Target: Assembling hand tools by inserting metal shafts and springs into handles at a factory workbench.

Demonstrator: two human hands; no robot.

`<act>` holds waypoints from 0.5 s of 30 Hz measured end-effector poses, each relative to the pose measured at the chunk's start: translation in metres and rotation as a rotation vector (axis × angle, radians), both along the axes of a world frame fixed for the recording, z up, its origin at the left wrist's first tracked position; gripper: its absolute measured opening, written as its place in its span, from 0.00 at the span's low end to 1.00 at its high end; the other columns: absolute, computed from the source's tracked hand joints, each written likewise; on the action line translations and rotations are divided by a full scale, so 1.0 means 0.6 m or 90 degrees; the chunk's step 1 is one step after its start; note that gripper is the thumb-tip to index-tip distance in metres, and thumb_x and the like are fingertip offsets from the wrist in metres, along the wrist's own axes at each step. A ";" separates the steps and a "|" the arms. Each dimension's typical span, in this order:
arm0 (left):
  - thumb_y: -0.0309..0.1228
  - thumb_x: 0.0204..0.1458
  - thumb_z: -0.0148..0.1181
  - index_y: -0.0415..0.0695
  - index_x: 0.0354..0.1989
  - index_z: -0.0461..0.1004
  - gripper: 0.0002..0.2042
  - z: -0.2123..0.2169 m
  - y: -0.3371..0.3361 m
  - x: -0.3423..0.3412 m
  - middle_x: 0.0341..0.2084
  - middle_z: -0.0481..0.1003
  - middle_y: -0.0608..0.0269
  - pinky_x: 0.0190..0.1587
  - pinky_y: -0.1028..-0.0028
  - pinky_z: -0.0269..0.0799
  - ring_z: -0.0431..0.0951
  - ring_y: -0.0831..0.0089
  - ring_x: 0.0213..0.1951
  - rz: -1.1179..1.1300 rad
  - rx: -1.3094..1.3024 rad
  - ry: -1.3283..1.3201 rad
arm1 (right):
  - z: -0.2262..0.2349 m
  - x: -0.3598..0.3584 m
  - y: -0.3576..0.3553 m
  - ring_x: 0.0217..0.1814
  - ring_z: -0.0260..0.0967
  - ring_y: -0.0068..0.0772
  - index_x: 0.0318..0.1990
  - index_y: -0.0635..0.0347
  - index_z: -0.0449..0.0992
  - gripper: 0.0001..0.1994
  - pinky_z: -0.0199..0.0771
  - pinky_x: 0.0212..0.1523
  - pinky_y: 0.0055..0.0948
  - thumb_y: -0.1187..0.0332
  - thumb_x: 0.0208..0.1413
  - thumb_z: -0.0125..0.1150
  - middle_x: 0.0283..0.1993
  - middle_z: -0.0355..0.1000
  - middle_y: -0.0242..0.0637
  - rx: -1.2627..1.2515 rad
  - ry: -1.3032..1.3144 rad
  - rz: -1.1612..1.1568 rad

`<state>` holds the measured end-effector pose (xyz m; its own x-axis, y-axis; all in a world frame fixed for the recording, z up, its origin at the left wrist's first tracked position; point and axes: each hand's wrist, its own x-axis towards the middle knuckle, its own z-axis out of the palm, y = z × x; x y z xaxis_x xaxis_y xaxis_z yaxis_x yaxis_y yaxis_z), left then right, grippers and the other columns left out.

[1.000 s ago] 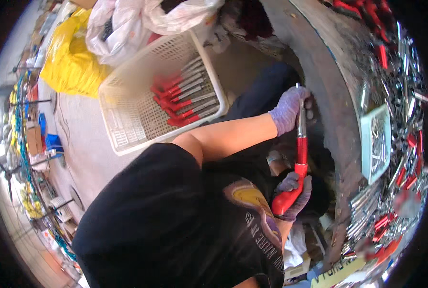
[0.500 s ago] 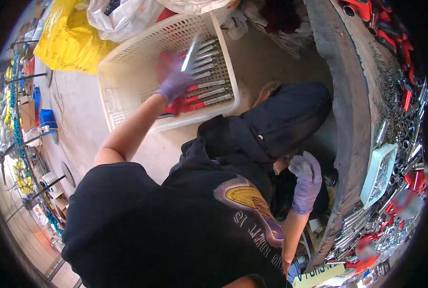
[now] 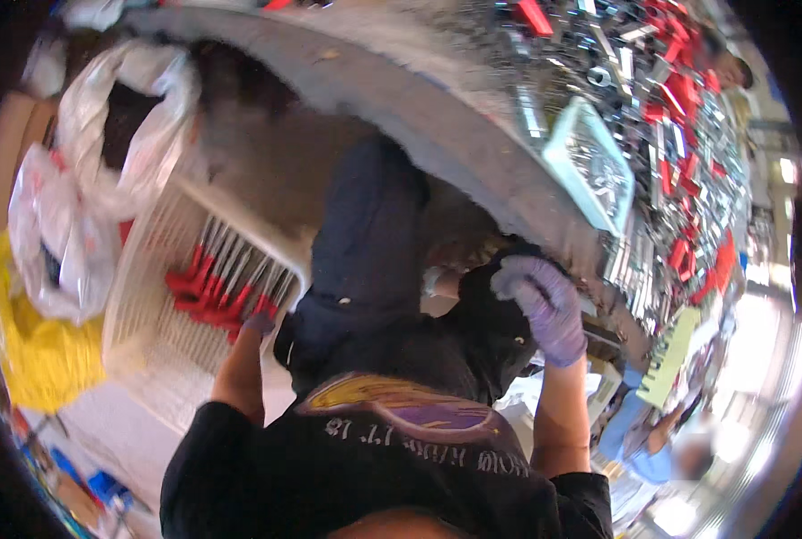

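I have the left hand [image 3: 259, 325] down at 9 o'clock, drawing toward 8, over the handle ends of the red-handled tools [image 3: 210, 292]; whether its fingers are closed on one I cannot tell, since it is small and dark there. The tools lie side by side in the white plastic basket [image 3: 129, 346], red ends toward me and metal shafts pointing to about 1 o'clock. The right hand [image 3: 545, 310], in a purple glove, is released, fingers loosely bent, just past 3 o'clock above the right thigh.

For obstacles, I count the left leg [image 3: 369, 225] first: it rises toward 12 o'clock, between the basket and my right hand, with its knee close to the counter [image 3: 401, 81]. That worn counter edge curves from 11 round to 3. On it, at 2 o'clock, a pale blue tray [image 3: 570, 196] of small metal pieces sits among heaped red and silver parts [image 3: 679, 171].

White bags [image 3: 64, 247] crowd the basket's far side at 10 o'clock, and a yellow bag [image 3: 46, 359] bulges beside it, near 8:30. Toward 4 o'clock I see a pale green strip [image 3: 670, 359] and, beyond it, a co-worker in blue [image 3: 648, 463].
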<state>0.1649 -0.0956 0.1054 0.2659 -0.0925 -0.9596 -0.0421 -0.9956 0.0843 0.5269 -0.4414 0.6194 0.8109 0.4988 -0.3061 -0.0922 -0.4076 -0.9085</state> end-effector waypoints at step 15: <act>0.20 0.53 0.51 0.37 0.46 0.71 0.11 0.594 -0.024 0.443 0.38 0.73 0.62 0.47 0.73 0.67 0.70 0.75 0.41 0.912 -0.467 -1.043 | 0.080 0.297 -0.185 0.46 0.71 0.51 0.46 0.55 0.72 0.16 0.70 0.45 0.45 0.58 0.54 0.53 0.45 0.72 0.46 -0.815 -0.485 -0.255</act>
